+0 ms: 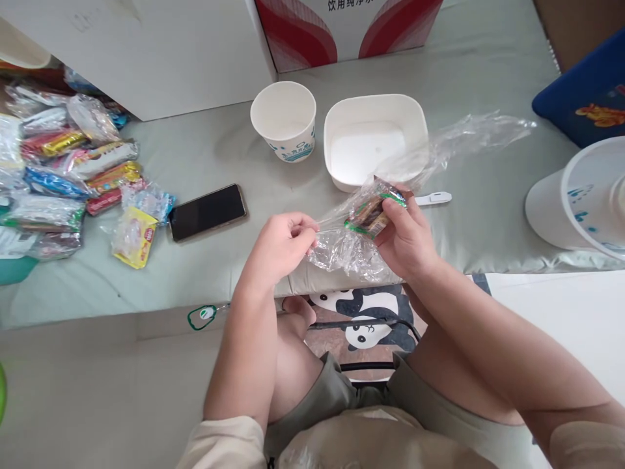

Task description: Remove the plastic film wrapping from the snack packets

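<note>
My right hand (407,238) grips a small green-edged snack packet (374,210) with a brown piece inside, held through a clear plastic bag (439,153). My left hand (283,244) pinches the crumpled near end of that bag, fingers closed. The bag stretches away to the right over a white square bowl (374,107). Both hands hover above the near edge of the grey-green cloth (205,273), in front of my knees.
A white paper cup (284,120) stands left of the bowl. A black phone (208,212) lies on the cloth. Several wrapped snacks (73,169) are piled at the left. A white pen-like stick (434,197), stacked white tubs (581,198), a blue cushion (583,98) and a red-and-white carton (342,29) surround the spot.
</note>
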The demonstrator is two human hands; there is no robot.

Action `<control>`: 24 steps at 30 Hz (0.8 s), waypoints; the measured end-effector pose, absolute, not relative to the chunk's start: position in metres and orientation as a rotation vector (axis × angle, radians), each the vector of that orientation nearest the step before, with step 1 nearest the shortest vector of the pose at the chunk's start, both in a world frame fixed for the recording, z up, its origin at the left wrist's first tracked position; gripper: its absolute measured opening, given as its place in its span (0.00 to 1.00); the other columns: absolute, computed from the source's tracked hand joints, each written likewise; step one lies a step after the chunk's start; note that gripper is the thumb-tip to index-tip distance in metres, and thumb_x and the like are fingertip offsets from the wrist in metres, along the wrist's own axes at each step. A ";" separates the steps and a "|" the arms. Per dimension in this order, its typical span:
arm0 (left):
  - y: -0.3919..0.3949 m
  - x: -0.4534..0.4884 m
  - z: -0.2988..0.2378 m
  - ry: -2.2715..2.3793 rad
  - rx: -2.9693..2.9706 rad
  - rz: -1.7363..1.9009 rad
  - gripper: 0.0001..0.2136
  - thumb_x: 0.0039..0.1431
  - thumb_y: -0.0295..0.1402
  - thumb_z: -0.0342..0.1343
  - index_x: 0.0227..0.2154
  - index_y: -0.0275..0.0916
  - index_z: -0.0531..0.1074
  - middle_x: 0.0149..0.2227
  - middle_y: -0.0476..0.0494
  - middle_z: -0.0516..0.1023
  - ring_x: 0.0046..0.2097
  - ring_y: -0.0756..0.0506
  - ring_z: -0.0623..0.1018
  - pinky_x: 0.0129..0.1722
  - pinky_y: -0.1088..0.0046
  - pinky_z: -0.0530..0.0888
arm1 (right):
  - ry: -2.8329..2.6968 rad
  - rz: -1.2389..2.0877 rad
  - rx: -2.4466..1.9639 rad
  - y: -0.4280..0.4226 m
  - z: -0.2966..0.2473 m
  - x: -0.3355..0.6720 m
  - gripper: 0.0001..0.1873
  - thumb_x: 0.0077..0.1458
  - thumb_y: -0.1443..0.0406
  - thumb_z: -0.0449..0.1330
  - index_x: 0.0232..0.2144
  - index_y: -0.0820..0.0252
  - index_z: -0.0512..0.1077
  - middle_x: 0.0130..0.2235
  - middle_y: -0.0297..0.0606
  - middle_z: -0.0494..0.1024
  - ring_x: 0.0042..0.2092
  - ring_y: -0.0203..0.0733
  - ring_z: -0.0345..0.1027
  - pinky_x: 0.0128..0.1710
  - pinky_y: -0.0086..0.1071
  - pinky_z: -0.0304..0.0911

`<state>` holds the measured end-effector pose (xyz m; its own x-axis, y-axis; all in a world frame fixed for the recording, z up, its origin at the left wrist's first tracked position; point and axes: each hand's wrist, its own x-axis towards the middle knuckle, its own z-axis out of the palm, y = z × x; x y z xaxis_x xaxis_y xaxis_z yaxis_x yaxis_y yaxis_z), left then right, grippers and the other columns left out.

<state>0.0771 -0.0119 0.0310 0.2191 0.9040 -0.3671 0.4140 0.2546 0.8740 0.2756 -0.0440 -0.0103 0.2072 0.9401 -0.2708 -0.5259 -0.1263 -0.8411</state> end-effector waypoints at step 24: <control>-0.022 0.086 0.068 1.313 1.074 1.129 0.17 0.62 0.45 0.59 0.22 0.44 0.66 0.12 0.56 0.58 0.13 0.53 0.53 0.13 0.72 0.46 | -0.321 2.152 -0.832 -0.062 -0.016 0.254 0.35 0.52 0.38 0.61 0.53 0.52 0.69 0.43 0.41 0.82 0.41 0.49 0.79 0.36 0.42 0.75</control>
<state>0.0861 -0.0215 0.0683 -0.0473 0.9873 -0.1519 -0.0018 0.1520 0.9884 0.2538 -0.0617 -0.0158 -0.4728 0.7535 -0.4569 -0.5875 -0.6560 -0.4739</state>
